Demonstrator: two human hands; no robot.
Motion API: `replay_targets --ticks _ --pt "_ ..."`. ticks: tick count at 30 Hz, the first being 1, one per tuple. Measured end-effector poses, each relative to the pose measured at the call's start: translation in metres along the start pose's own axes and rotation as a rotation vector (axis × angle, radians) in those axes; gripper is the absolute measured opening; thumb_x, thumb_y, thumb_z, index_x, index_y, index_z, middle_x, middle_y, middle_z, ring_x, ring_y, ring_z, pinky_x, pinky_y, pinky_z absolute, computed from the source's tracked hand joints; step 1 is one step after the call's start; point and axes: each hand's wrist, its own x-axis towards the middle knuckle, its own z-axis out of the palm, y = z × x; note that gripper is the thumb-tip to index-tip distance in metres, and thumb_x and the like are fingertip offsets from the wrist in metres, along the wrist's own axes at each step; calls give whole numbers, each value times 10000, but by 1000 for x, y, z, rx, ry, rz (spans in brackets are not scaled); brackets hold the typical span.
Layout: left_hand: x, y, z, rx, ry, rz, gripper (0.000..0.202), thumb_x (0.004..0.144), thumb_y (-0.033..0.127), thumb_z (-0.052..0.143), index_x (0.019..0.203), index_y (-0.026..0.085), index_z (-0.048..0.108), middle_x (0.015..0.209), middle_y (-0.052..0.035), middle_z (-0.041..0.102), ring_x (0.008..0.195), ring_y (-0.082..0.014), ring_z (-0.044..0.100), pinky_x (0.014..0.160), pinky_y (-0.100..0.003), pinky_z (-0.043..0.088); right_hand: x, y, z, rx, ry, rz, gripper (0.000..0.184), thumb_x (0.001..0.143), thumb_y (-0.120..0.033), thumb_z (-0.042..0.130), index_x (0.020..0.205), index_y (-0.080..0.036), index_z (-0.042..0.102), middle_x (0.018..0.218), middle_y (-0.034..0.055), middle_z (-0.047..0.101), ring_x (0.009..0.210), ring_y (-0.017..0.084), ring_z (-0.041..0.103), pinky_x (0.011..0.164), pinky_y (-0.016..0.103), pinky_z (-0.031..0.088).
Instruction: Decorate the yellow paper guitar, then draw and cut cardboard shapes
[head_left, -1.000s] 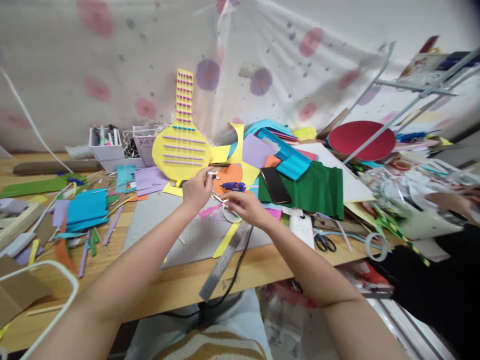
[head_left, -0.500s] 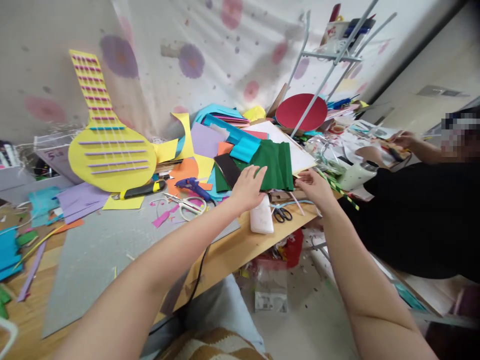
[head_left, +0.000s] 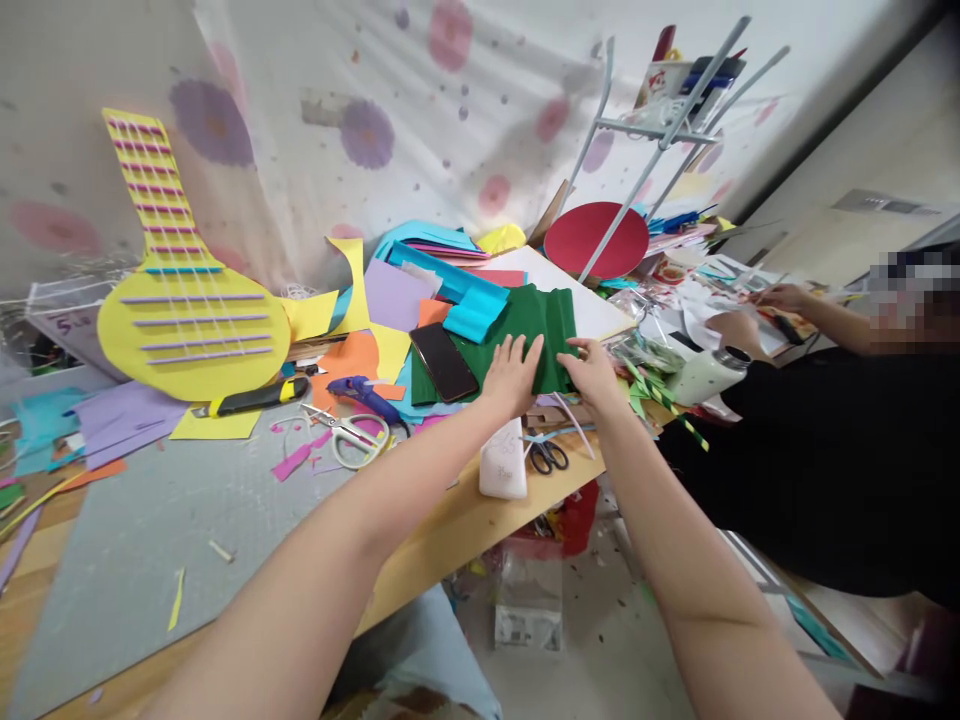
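Observation:
My left hand point(head_left: 512, 377) lies flat with fingers spread on a folded green felt sheet point(head_left: 541, 322) at the near edge of a heap of coloured paper. My right hand point(head_left: 594, 373) rests on the same sheet's right corner, fingers bent at its edge; I cannot tell whether it grips the felt. A black phone point(head_left: 443, 361) lies on the felt's left part. A white bottle point(head_left: 504, 458) and black scissors point(head_left: 548, 454) sit just below my hands.
A yellow paper guitar point(head_left: 187, 310) leans on the flowered curtain. A utility knife point(head_left: 251, 397), blue glue gun point(head_left: 365, 393) and white-handled scissors point(head_left: 349, 432) lie on the grey mat point(head_left: 150, 530). A person in black point(head_left: 825, 440) works at the right, beside a metal rack point(head_left: 660, 130).
My view swung right, away from the guitar. Both hands left the small items by the glue gun, reached to the green felt, then drew closer together on it.

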Motion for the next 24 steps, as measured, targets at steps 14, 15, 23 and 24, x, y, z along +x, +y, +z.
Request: replay_targets --ticks 14,15,23,24 --pt "27 -25 -60 57 -18 37 656 815 152 472 1431 205 252 1497 -101 276 1301 -252 393 980 -365 429 6 -11 -14 514 -43 268 224 651 -84 574 774 -193 422 689 -20 591 586 107 631 587 255 566" --pt "28 -25 -66 64 5 41 648 822 183 477 1430 206 254 1496 -99 280 1282 -255 419 974 -371 434 4 -6 -11 481 -84 276 195 654 -89 580 765 -182 450 672 -10 597 571 110 625 563 245 561" --pt "28 -28 -77 117 -6 81 623 842 240 473 1426 192 262 1488 -108 296 1281 -235 421 996 -346 414 0 -1 8 305 -84 219 368 579 -69 600 899 -192 468 686 -26 590 527 98 583 513 225 525" --pt "26 -28 -71 139 -34 90 646 834 236 490 1432 184 249 1494 -118 279 1304 -248 389 1015 -354 396 2 -1 9 296 -60 203 429 578 -78 597 957 -212 448 715 -36 591 522 95 575 512 231 525"
